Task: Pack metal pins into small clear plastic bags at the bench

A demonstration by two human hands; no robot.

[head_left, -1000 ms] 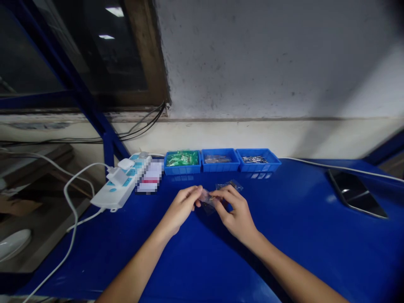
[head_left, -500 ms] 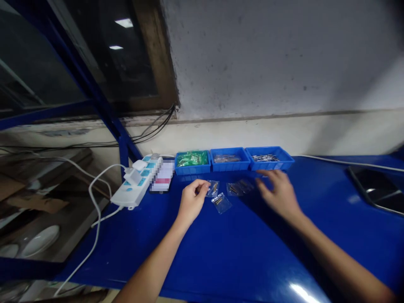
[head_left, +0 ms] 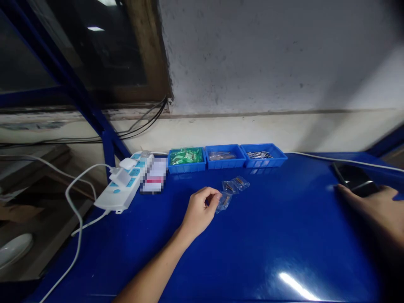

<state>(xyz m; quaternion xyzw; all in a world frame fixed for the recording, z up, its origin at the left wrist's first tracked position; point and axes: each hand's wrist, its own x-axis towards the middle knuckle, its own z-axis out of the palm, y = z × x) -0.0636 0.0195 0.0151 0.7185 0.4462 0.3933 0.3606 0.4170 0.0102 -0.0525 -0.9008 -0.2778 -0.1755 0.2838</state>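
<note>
My left hand point(head_left: 202, 210) is over the middle of the blue table point(head_left: 252, 252), thumb and forefinger pinched at the edge of a small clear bag point(head_left: 224, 202). Beyond it lie two more clear bags, one point(head_left: 229, 187) touching the other point(head_left: 241, 182), with small brass-coloured pieces inside. At the far right my right hand point(head_left: 375, 210) is spread beside a black phone-like device point(head_left: 353, 179), fingers apart; part of it is blurred, and whether it touches the device is unclear.
Three blue bins stand along the wall: one with green packets point(head_left: 187, 167), one with clear bags point(head_left: 225, 163), one with metal pins point(head_left: 265, 162). At left are a white power strip point(head_left: 121, 198) with cables and a pixelated flat object point(head_left: 154, 176).
My right hand has moved from near the bins to the far right, beside the black device. My left hand has shifted slightly right with the bag at its fingertips. The view has turned slightly.
</note>
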